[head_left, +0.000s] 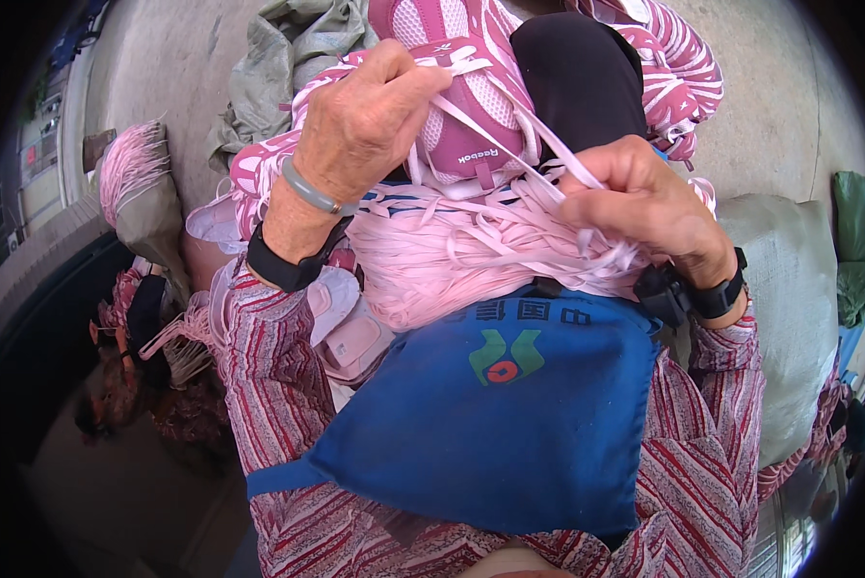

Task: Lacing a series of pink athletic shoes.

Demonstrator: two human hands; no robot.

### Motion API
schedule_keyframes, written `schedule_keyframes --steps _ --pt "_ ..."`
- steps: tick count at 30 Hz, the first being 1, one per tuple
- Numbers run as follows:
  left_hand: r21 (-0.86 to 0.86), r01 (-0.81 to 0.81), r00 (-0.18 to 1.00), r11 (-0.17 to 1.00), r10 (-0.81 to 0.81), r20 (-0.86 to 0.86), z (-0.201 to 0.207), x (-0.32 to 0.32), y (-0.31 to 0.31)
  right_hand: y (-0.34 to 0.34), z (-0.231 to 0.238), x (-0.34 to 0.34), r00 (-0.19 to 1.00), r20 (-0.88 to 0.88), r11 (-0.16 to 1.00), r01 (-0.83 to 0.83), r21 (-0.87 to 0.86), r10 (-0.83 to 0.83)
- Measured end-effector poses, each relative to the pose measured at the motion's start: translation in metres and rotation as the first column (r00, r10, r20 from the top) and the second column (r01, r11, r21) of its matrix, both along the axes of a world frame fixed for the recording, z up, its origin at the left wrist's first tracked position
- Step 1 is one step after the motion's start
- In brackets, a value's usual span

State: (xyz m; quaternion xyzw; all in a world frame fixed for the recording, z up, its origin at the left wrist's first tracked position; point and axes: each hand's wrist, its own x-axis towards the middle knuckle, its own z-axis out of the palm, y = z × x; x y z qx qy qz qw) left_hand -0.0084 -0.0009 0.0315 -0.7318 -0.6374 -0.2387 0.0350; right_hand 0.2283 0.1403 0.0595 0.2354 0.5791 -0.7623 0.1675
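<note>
A pink and white mesh shoe upper [481, 118] lies in front of me, its heel end turned toward me. My left hand [367, 120], closed, pinches a pale pink shoelace [466, 118] at the upper's far part. Nearer and to the right, my right hand [644, 204] is closed on a lace as well, with a strand stretching from its fingers back to the upper. Beneath both hands, a thick bundle of pale pink laces [432, 265] lies across my lap, on top of a blue apron [558, 424]. The fingertips of my right hand are partly hidden by lace strands.
More pink shoe uppers [678, 77] are piled around the dark-clad knee. A grey-green sack [298, 77] lies beyond, and a pale woven sack [779, 299] stands at the right. Pink laces [134, 169] top a bundle at the left, with light pink shoe pieces [355, 342] beside my lap.
</note>
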Motion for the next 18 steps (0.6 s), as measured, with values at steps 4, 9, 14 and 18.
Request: schedule_keyframes --steps 4,9,14,18 --pt "-0.012 0.004 0.978 1.000 -0.002 0.207 0.000 0.006 -0.009 0.000 0.000 0.009 0.995 -0.088 0.974 -0.062 -0.216 0.044" --pt "-0.064 -0.371 0.610 0.926 0.295 0.735 0.011 0.031 -0.026 -0.028 0.000 -0.006 0.940 -0.284 0.957 -0.241 -0.159 0.190" --pt "-0.511 -0.100 0.457 0.854 0.496 0.739 0.032 0.048 -0.040 -0.076 0.004 -0.029 0.782 -0.479 0.839 -0.100 0.535 0.399" --pt "-0.589 0.148 0.393 0.794 0.499 0.772 0.025 0.055 -0.041 -0.121 -0.011 -0.047 0.742 -0.367 0.486 0.065 0.872 0.560"
